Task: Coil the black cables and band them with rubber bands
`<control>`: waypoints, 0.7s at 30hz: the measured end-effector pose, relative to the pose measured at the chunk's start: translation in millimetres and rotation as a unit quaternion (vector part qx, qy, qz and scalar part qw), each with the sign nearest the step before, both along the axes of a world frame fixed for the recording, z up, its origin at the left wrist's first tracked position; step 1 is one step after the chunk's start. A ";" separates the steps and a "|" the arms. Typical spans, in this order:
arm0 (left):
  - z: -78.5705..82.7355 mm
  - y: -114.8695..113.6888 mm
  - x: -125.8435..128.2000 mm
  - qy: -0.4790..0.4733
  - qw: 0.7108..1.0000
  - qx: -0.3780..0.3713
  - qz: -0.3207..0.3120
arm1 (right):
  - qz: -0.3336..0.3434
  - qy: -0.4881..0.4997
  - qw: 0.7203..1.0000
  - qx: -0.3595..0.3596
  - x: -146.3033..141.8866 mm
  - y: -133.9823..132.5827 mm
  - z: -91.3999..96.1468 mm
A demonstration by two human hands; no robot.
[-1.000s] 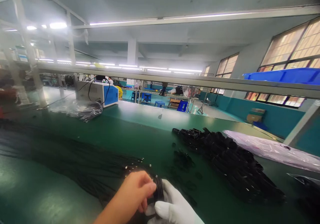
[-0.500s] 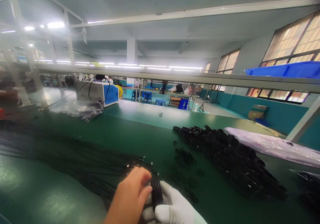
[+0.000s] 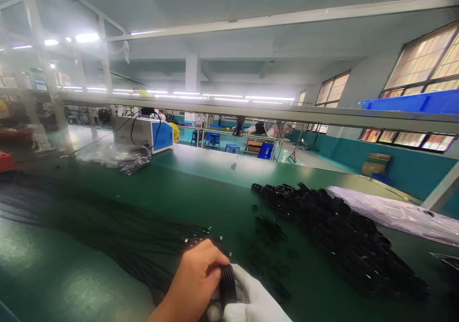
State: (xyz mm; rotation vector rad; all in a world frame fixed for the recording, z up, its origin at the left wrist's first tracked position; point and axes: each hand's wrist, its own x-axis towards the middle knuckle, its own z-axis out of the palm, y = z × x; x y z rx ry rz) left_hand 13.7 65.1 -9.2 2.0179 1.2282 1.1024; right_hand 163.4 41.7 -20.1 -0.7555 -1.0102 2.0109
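A coiled black cable is gripped in my right hand, which wears a white glove; the coil stands on edge with its turns side by side. My bare left hand has its thumb and fingers closed on the coil's left edge. Behind and left of my hands, a long bundle of straight black cables lies along the green table, small white connectors at its near ends. The lower part of the coil is hidden by my hands.
A heap of black cable coils covers the right side, with small loose black rings beside it. Behind it lies a pale plastic bag. A blue-and-white machine and clear plastic wrap stand back left. A shelf rail crosses above.
My left hand has moved slightly right, its fingertips now closing onto the coil's edge. The right hand keeps its grip on the coil. The whole view has shifted slightly.
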 end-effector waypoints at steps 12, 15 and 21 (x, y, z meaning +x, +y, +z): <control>7.8 12.7 -29.2 -0.175 0.910 -0.278 -0.254 | 0.151 0.164 0.970 -0.095 15.1 1.9 -1.8; 3.8 12.0 -25.4 -0.117 0.947 -0.241 -0.179 | 0.058 0.094 0.993 -0.041 11.4 1.1 -3.1; 9.7 7.8 -19.6 -0.058 0.972 -0.199 -0.114 | -0.002 0.047 0.998 0.038 10.2 4.2 -7.9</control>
